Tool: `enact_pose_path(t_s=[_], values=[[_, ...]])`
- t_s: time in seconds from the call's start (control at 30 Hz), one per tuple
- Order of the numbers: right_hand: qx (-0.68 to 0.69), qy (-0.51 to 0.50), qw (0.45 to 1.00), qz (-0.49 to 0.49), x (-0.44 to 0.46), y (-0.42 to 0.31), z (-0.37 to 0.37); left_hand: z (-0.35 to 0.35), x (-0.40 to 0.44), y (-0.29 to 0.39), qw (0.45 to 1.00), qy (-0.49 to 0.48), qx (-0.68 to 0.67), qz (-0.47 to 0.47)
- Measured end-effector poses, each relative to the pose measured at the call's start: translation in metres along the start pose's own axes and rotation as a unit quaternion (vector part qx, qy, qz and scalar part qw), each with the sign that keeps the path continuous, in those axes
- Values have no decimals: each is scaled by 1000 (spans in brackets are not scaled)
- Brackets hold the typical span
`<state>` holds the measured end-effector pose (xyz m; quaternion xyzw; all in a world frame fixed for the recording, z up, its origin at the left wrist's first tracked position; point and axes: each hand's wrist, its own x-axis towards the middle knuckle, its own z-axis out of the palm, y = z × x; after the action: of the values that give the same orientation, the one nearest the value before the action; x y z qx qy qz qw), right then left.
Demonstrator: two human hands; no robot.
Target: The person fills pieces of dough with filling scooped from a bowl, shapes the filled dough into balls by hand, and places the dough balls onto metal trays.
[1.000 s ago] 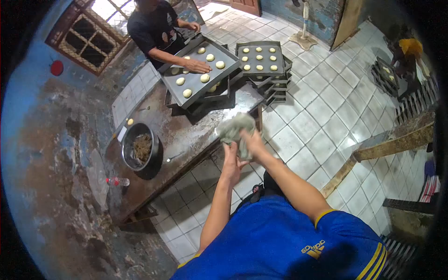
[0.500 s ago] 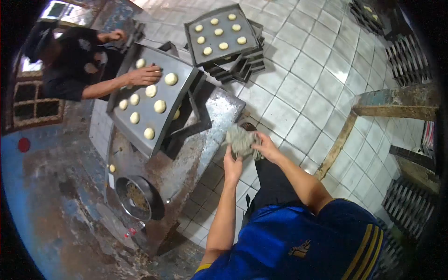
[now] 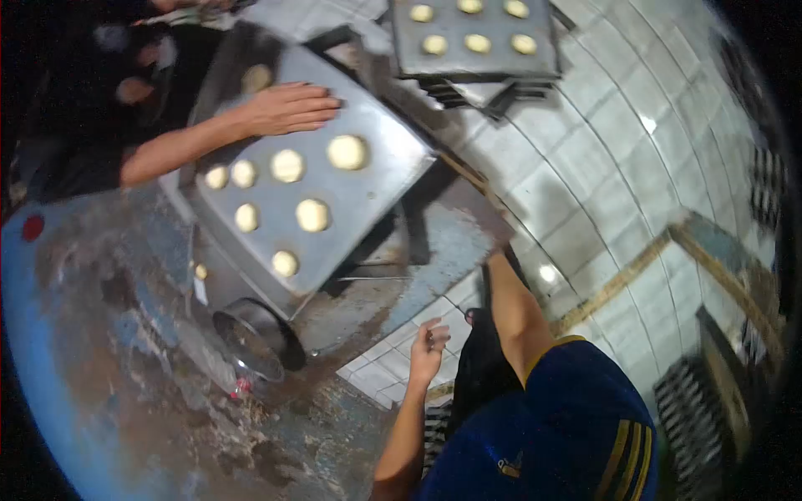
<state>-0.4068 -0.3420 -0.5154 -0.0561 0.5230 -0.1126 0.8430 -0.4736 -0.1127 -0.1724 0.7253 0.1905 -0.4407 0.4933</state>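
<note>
the left hand (image 3: 428, 355), fingers half-curled and seemingly empty, hangs beside the worn blue-grey table (image 3: 443, 242), while the right arm (image 3: 516, 313) reaches its corner, hand hidden, grip untellable; the grey rectangular metal tray (image 3: 376, 174) lies ahead-left of both

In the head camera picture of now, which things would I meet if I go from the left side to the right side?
Red round patch on the wall → small yellowish ball → metal bowl → left hand → right forearm → dark slatted stack.
</note>
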Motion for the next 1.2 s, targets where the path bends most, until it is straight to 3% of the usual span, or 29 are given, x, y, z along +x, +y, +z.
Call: enact_pose_path(t_s=[0.1,0.2,0.3,0.37,0.47,0.5,0.53,0.57,0.6,0.63,0.67,0.7,0.77,0.8,0.9,1.0,1.03,1.2], values=[[-211,5,977,-33,-2,-12,9,-30,-21,-25,995,69,-62,-19],[-461,-2,884,-74,-10,-28,9,-43,-44,-23,989,104,-93,-44],[-667,-55,734,-116,-30,-57,9,-51,-69,-52,987,103,-118,-41],[-741,-114,648,-135,-50,-88,9,-58,-85,-69,990,58,-82,-101],[-827,-224,493,-149,-100,-163,17,-94,-109,-46,977,-110,157,-93],[-888,-169,425,-51,-161,-201,61,-113,-115,-29,974,-125,178,-58],[-927,-187,324,-26,-198,-231,85,-123,-122,4,971,-132,196,-25],[-959,-169,228,8,-239,-260,117,-126,-132,35,960,-12,279,31],[-974,-152,168,-14,-300,-277,163,-138,-137,58,968,46,210,127],[-963,-159,218,-13,-390,-268,241,-156,-142,77,945,71,250,200],[-925,-251,277,-72,-456,-254,280,-166,-157,91,936,110,245,229],[-876,-372,296,-82,-524,-227,320,-178,-166,84,940,113,236,219],[-839,-521,146,-64,-633,-170,358,-200,-181,60,933,106,262,222],[-805,-584,86,-66,-667,-143,356,-204,-187,50,955,73,229,172],[-683,-727,-26,-69,-732,-47,314,-215,-169,-50,973,13,211,88],[-580,-810,-71,-49,-772,58,268,-213,-169,-186,993,-30,112,-13],[-548,-831,-83,-52,-783,85,255,-216,-199,-203,991,-19,107,-75],[-443,-890,-105,-18,-823,196,188,-181,-253,-424,979,-47,54,-190]])
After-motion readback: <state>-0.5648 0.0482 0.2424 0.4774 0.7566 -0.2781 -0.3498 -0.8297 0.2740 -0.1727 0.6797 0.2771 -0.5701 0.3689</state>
